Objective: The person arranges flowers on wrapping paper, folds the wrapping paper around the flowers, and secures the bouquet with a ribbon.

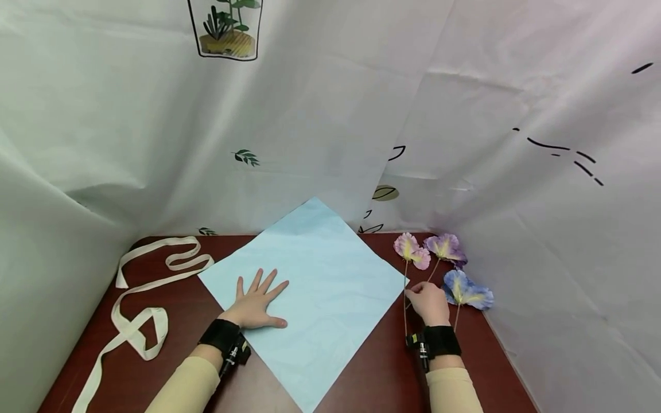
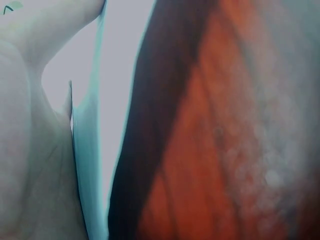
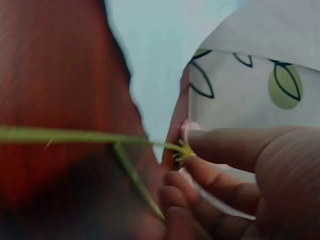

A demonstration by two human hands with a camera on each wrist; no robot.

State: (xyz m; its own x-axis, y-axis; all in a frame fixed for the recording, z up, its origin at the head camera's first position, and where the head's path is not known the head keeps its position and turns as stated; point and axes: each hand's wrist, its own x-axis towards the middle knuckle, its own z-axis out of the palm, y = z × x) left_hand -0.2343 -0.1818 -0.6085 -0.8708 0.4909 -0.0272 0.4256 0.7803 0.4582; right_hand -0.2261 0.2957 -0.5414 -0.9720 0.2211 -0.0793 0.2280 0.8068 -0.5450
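Note:
In the head view my left hand (image 1: 256,307) lies flat with spread fingers on the left part of a light blue sheet of wrapping paper (image 1: 320,275), laid as a diamond. My right hand (image 1: 430,301) is at the sheet's right corner, thumb and fingertips pinching the thin stem of a pink artificial flower (image 1: 407,248). In the right wrist view the green stem (image 3: 75,136) runs leftward from the fingertips, and a second stem (image 3: 137,182) slants below it. A purple flower (image 1: 445,248) and a blue flower (image 1: 467,291) lie beside the right hand.
A long white ribbon (image 1: 139,289) lies in loops on the left of the dark red table (image 1: 382,367). White patterned cloth (image 1: 320,115) rises behind the table and on both sides. The sheet's far corner overlaps the cloth.

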